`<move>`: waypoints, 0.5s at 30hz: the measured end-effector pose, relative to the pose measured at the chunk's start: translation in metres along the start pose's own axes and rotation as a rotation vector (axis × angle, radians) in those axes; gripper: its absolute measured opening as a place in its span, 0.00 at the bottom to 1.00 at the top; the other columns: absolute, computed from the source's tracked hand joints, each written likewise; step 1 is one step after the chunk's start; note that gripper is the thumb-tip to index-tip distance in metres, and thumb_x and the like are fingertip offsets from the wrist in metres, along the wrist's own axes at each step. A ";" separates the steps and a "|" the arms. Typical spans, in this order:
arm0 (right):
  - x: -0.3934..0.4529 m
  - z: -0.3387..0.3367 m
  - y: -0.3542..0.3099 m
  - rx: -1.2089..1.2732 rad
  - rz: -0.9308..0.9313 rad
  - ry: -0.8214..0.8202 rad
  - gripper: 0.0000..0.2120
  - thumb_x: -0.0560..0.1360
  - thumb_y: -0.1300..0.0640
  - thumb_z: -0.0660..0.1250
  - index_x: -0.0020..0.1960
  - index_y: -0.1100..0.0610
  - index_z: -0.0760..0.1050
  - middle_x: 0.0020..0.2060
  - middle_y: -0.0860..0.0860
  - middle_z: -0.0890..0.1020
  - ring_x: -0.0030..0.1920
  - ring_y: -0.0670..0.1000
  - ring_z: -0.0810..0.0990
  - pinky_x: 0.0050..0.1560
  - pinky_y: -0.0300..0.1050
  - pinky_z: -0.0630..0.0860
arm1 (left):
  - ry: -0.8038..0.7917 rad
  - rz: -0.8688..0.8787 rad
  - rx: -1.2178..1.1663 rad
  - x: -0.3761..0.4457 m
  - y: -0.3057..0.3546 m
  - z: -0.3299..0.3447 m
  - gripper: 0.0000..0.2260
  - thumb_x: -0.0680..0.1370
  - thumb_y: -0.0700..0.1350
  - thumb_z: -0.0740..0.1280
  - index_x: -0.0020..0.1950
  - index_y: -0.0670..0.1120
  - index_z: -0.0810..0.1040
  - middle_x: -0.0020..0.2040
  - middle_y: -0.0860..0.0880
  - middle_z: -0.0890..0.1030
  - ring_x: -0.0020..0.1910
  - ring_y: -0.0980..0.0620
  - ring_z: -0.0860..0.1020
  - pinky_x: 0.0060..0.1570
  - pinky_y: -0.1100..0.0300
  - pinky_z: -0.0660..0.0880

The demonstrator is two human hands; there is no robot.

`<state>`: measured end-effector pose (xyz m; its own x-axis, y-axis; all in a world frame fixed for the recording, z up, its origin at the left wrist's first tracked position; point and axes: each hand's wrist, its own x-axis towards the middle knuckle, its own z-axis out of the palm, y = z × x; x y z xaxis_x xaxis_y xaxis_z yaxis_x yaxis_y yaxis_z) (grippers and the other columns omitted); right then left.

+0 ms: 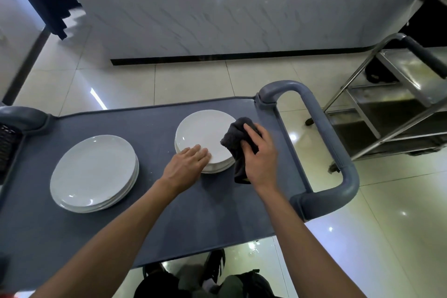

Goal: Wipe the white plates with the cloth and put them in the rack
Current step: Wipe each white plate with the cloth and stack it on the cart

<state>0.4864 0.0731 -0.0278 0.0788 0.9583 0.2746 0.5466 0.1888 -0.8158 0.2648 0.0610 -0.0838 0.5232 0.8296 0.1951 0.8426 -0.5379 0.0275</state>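
Two stacks of white plates stand on a grey cart top [154, 201]. The smaller stack [203, 133] is at the right, the larger stack [94, 172] at the left. My left hand [186, 164] lies flat with straight fingers on the near rim of the smaller stack's top plate. My right hand [260, 152] grips a dark grey cloth [235, 138] at the right rim of that same plate; part of the cloth hangs down over the stack's edge onto the cart.
The cart's grey loop handle [324, 133] rises at the right end. A steel shelf trolley [396, 94] stands on the tiled floor further right. A black basket-like edge [7, 145] shows at the far left. A marble wall runs behind.
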 end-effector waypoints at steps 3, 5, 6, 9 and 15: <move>-0.004 0.002 0.004 0.000 0.008 -0.011 0.20 0.79 0.64 0.68 0.70 0.54 0.77 0.68 0.51 0.76 0.68 0.49 0.74 0.71 0.48 0.71 | 0.012 0.028 0.002 -0.006 0.002 0.006 0.17 0.70 0.35 0.70 0.59 0.40 0.80 0.57 0.44 0.81 0.56 0.41 0.81 0.47 0.50 0.81; -0.006 0.005 0.006 0.009 0.010 -0.019 0.20 0.79 0.65 0.68 0.70 0.54 0.77 0.68 0.51 0.76 0.68 0.49 0.74 0.70 0.49 0.71 | -0.004 0.030 0.003 -0.009 0.002 0.008 0.18 0.70 0.35 0.69 0.60 0.40 0.80 0.58 0.44 0.81 0.57 0.41 0.80 0.49 0.50 0.81; -0.006 0.006 0.006 0.011 0.009 -0.023 0.20 0.79 0.65 0.68 0.70 0.54 0.77 0.68 0.51 0.76 0.68 0.50 0.74 0.70 0.49 0.71 | -0.013 0.026 0.000 -0.009 0.002 0.008 0.18 0.70 0.36 0.71 0.60 0.41 0.80 0.59 0.44 0.81 0.58 0.41 0.80 0.49 0.50 0.81; -0.008 0.009 0.009 0.015 0.003 -0.029 0.20 0.78 0.65 0.69 0.69 0.55 0.77 0.67 0.53 0.76 0.68 0.51 0.74 0.70 0.52 0.71 | -0.030 0.027 -0.012 -0.009 0.002 0.007 0.20 0.69 0.35 0.72 0.61 0.41 0.79 0.60 0.44 0.81 0.59 0.40 0.80 0.51 0.49 0.81; -0.010 0.014 0.013 0.042 0.019 -0.041 0.20 0.78 0.65 0.69 0.69 0.55 0.78 0.67 0.53 0.76 0.68 0.53 0.75 0.69 0.54 0.72 | -0.047 0.009 0.004 -0.014 0.004 0.013 0.23 0.68 0.35 0.76 0.62 0.40 0.79 0.61 0.42 0.80 0.61 0.38 0.79 0.55 0.46 0.79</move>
<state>0.4815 0.0693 -0.0482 0.0539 0.9697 0.2382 0.5096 0.1784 -0.8417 0.2624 0.0492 -0.0990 0.5366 0.8306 0.1487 0.8380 -0.5452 0.0220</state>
